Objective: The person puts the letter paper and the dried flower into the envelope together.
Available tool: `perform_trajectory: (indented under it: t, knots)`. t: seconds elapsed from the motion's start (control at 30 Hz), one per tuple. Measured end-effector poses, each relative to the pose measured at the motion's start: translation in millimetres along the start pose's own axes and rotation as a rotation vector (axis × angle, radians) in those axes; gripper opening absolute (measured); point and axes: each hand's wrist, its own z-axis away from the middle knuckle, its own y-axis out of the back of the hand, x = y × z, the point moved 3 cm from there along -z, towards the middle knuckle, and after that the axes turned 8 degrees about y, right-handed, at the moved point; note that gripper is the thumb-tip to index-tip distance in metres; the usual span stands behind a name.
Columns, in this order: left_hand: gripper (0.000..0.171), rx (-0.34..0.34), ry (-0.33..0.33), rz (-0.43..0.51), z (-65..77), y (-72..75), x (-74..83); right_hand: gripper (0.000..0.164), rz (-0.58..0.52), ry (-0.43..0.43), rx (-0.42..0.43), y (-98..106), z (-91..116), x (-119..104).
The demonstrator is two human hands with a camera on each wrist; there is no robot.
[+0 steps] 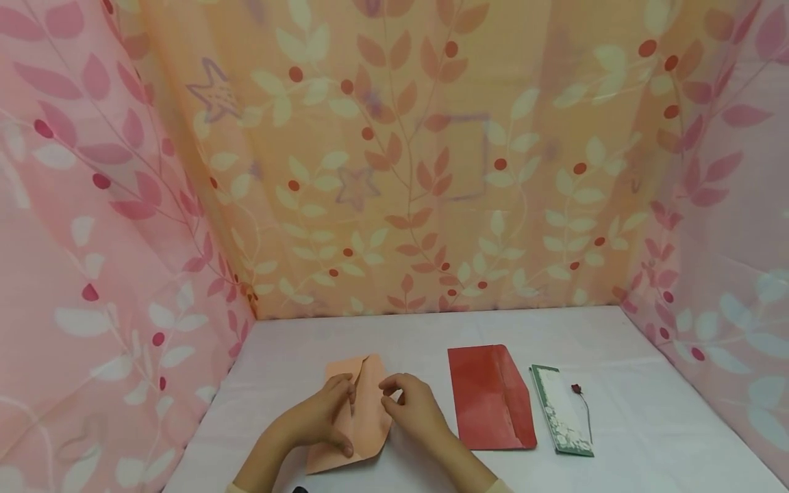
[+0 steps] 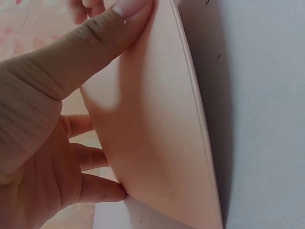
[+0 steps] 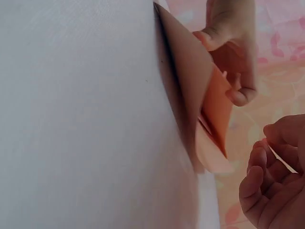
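Observation:
In the head view a peach paper envelope (image 1: 370, 418) lies tilted on the white table, its flap side up and its mouth bulging apart. My left hand (image 1: 320, 414) grips its body. In the left wrist view that thumb (image 2: 95, 47) presses on the paper while the other fingers (image 2: 97, 188) reach the envelope's edge. My right hand (image 1: 419, 411) is beside the flap, with its fingertips close to the flap's edge. The right wrist view shows these fingers (image 3: 257, 186) loosely bent, apart from the envelope (image 3: 188, 62), with nothing visible between them.
Right of my hands lies a red envelope (image 1: 483, 404). Beyond it are a narrow green-bordered card (image 1: 557, 411) with a white floral pattern and a small dark red rose (image 1: 577, 389) on a thin stem. A dark object (image 1: 300, 489) shows at the bottom edge. Patterned curtains (image 1: 407, 205) surround the table.

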Motion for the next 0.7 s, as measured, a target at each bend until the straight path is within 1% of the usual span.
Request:
perform_trajectory:
  t: [0.1, 0.17, 0.27, 0.4, 0.5, 0.57, 0.7]
  knots:
    - [0.078, -0.002, 0.013, 0.003, 0.6, 0.0, 3.3, 0.017, 0.021, 0.024, 0.027, 13, 6, -4]
    - [0.076, -0.009, 0.031, 0.001, 1.5, -1.5, 4.7, 0.016, 0.026, 0.054, 0.033, 21, 12, -6]
    - [0.075, -0.014, 0.067, -0.015, 2.8, -5.8, 3.8, 0.014, 0.026, 0.100, 0.026, 31, 20, -8]
    - [0.075, -0.022, 0.094, -0.026, 4.5, -10.6, 3.2, 0.017, 0.018, 0.109, 0.015, 48, 31, -8]
    - [0.077, -0.030, 0.086, -0.018, 4.7, -12.1, 4.8, 0.019, -0.002, 0.077, 0.020, 66, 38, -9]
    - [0.083, -0.036, 0.082, -0.020, 3.9, -12.4, 5.8, 0.020, 0.003, 0.051, 0.026, 79, 41, -8]
    - [0.097, -0.039, 0.075, -0.036, 1.4, -11.1, 6.0, 0.021, 0.050, -0.040, 0.014, 100, 48, -1]
